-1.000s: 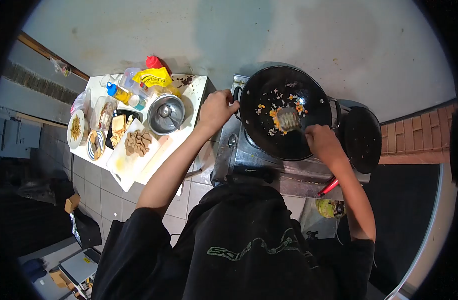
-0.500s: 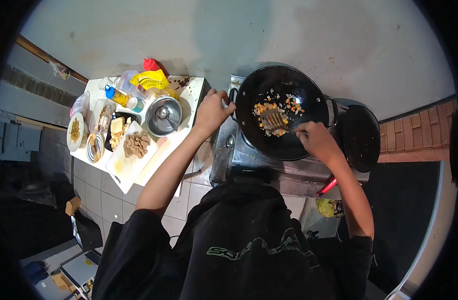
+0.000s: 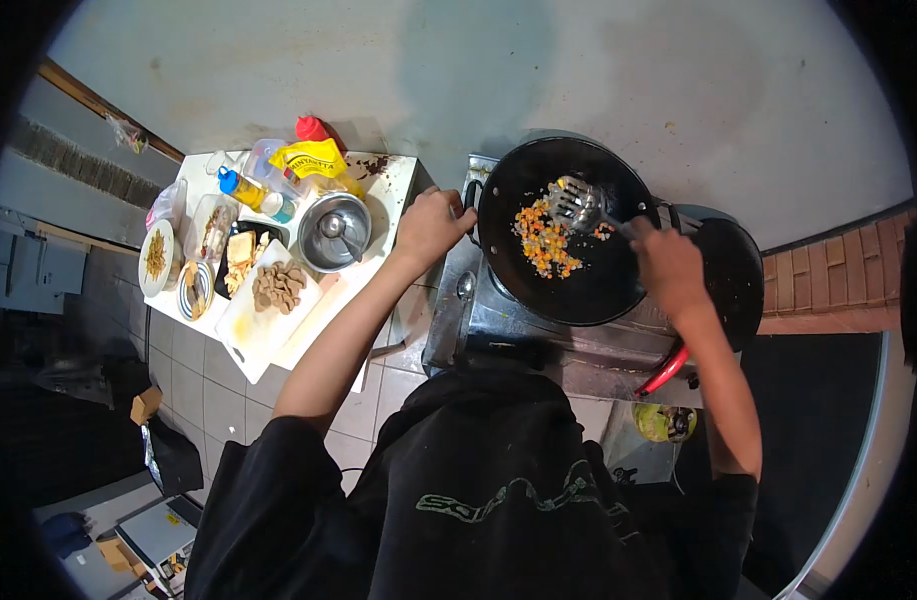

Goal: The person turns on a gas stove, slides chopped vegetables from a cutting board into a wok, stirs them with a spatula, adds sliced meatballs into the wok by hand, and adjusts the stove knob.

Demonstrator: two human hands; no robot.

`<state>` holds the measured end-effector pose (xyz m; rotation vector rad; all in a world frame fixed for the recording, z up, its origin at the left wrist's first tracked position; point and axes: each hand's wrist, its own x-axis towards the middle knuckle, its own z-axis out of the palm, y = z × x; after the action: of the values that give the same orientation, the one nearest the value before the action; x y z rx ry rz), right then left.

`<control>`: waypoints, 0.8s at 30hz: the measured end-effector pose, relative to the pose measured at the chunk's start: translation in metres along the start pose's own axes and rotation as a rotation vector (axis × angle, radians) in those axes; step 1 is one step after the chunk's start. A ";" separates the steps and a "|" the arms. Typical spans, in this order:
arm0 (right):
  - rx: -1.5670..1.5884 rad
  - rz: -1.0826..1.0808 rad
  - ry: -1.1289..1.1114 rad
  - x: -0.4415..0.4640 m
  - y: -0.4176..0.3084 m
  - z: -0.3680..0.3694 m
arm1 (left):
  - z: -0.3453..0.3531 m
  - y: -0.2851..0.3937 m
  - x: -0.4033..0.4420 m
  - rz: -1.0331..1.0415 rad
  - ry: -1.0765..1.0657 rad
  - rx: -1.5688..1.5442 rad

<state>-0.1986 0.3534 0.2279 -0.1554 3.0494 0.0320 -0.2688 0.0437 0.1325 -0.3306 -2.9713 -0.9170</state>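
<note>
A large black wok (image 3: 591, 292) sits on the stove, with diced orange and white vegetables (image 3: 544, 240) heaped left of its middle. My left hand (image 3: 431, 230) is closed around the wok's left handle. In my right hand (image 3: 669, 268) is the handle of a metal slotted spatula (image 3: 577, 205). The spatula's head is over the upper middle of the wok, beside the vegetables, with a few pieces near its edge. My right fingers are slightly blurred but wrapped round the handle.
The metal stove (image 3: 451, 325) carries a spoon (image 3: 465, 286); a black pan (image 3: 731, 275) with a red handle (image 3: 665, 372) lies at right. On the white table (image 3: 387, 180) are a steel bowl (image 3: 319, 250), a cutting board (image 3: 247, 318) with sliced brown pieces (image 3: 279, 287), bottles and a yellow packet (image 3: 309, 158).
The spatula has moved up and right from the vegetables, and my right hand has shifted right with it. The vegetables are gathered more closely. My left hand stays on the wok handle.
</note>
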 end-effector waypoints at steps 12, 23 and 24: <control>-0.366 -0.233 0.094 0.040 0.005 -0.001 | -0.002 0.003 -0.001 -0.039 -0.049 -0.066; -0.310 0.066 -0.212 0.063 0.006 -0.018 | -0.003 0.003 -0.001 -0.059 -0.090 -0.118; -0.181 0.056 -0.227 0.057 0.001 -0.017 | -0.003 0.003 -0.001 -0.057 -0.094 -0.120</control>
<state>-0.2565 0.3483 0.2397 -0.0724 2.8199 0.3081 -0.2675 0.0444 0.1369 -0.3003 -3.0323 -1.1191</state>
